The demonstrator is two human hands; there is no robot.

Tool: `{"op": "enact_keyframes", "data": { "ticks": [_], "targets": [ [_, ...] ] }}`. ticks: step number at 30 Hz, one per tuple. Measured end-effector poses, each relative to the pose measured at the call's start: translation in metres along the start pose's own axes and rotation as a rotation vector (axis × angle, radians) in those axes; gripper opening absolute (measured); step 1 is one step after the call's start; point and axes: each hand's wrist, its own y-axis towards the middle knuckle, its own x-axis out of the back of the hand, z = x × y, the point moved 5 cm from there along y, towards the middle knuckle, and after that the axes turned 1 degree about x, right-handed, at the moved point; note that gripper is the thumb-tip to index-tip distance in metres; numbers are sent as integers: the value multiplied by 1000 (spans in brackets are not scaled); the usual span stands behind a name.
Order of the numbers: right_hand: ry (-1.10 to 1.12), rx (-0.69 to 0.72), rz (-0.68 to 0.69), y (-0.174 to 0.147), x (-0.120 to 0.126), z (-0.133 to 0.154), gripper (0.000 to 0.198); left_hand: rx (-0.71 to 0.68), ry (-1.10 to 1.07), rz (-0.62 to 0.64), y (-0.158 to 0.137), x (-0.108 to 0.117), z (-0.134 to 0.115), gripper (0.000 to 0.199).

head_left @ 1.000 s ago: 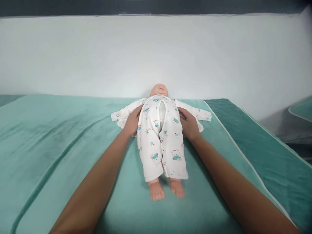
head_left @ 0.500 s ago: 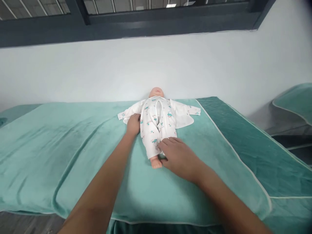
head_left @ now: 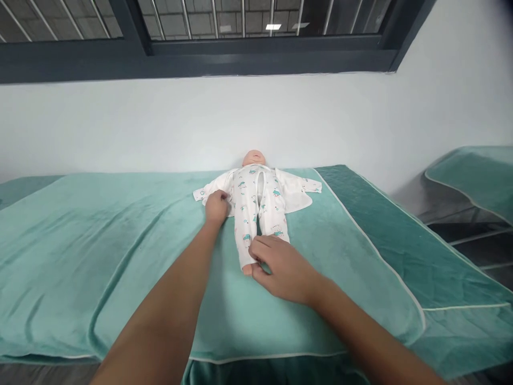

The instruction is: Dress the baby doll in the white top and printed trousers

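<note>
A baby doll point(head_left: 254, 157) lies on its back with its head by the wall, wearing a white printed baby shirt point(head_left: 300, 197) spread out at both sides. White baby trousers point(head_left: 245, 214) with small green prints cover its legs and reach up to the chest. My left hand point(head_left: 217, 207) is closed over the shirt beside the trousers; its fingertips are partly hidden, and what they hold cannot be made out. Over the lower legs, my right hand point(head_left: 282, 267) pinches the trouser cuff near one foot point(head_left: 247, 270). The other foot is hidden behind this hand.
A light green padded sheet point(head_left: 152, 256) covers the bed, with a darker green cover point(head_left: 385, 224) to the right. Behind stands a white wall point(head_left: 180, 123) below a dark-framed, barred window point(head_left: 260, 59). Another green-padded surface point(head_left: 476, 176) juts out at the far right.
My left hand has shifted slightly away from the trousers' side. My right hand has moved a little left to the cuff. The trouser legs lie straighter, and less of the foot shows.
</note>
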Motion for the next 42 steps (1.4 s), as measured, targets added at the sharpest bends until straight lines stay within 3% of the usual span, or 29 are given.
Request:
{"op": "enact_keyframes", "data": {
  "ticks": [3,6,8,11,14,17,22,25,29,34,38,42],
  "targets": [
    [26,63,-1,-1,10,12,16,34,-26,-12,1,0,4,34],
    [102,63,-26,-11,9,3,10,45,-51,-18,2,-1,6,35],
    [155,4,-144,-26,7,-11,11,46,-65,-19,2,-2,6,36],
    [134,-166,-338,-58,-1,-38,29,43,-75,-18,3,-4,7,35],
    [65,-333,-342,-78,-19,-58,36,43,-75,-16,4,-5,7,34],
    [10,-415,-337,-75,-31,-68,27,38,-76,-16,3,-3,7,34],
    [102,-466,-364,-56,-23,-74,14,29,-74,-7,0,2,4,31],
    [227,-343,-345,-56,-1,-58,8,35,-70,-8,0,3,3,30],
    [176,-156,-220,-64,24,-35,8,43,-70,-7,2,3,3,29],
    [205,-199,5,-68,14,-60,26,44,-54,-8,1,4,3,28],
    [326,-347,-168,-52,13,-102,39,29,-17,-14,2,2,3,28],
    [375,-423,-453,-2,28,-141,28,39,53,-56,7,2,1,27]
  ]
}}
